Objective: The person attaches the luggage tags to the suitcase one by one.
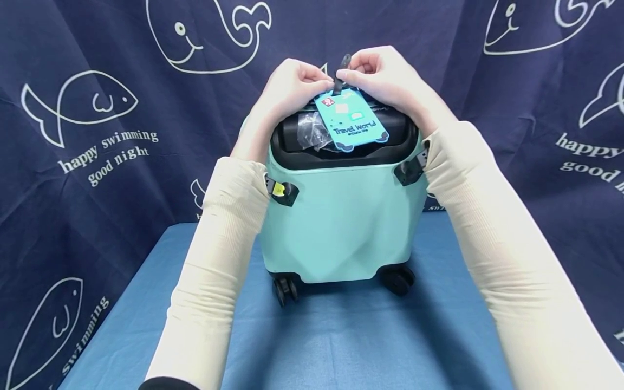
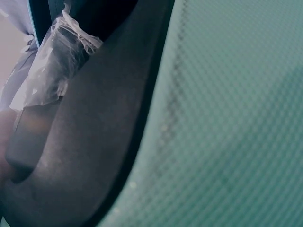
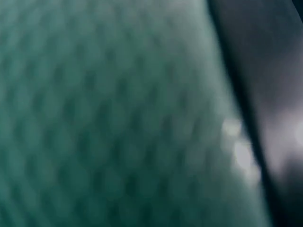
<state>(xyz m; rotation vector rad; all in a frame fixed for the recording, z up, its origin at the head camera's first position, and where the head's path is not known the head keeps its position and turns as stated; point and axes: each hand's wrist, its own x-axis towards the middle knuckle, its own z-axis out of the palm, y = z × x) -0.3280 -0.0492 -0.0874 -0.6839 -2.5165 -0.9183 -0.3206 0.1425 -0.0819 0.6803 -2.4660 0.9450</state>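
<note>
A mint-green suitcase (image 1: 341, 222) stands upright with a blue luggage tag (image 1: 358, 124) lettered "Travel World" against its black top panel (image 1: 336, 161). My left hand (image 1: 296, 85) pinches the tag's black strap (image 1: 338, 85) low down, near the tag's top edge. Higher up the same strap, my right hand (image 1: 385, 73) holds it between thumb and fingers. Crumpled clear plastic (image 1: 312, 131) wraps part of the handle area; the left wrist view shows this plastic (image 2: 52, 71) close up. Only blurred suitcase shell (image 3: 118, 118) and dark trim fill the right wrist view.
The suitcase's black wheels (image 1: 284, 290) rest on a blue cloth-covered table (image 1: 331, 346). Behind hangs a navy curtain (image 1: 97, 49) with white fish and whale drawings. Black wrist cameras (image 1: 283, 190) sit on both cuffs, close to the suitcase's sides.
</note>
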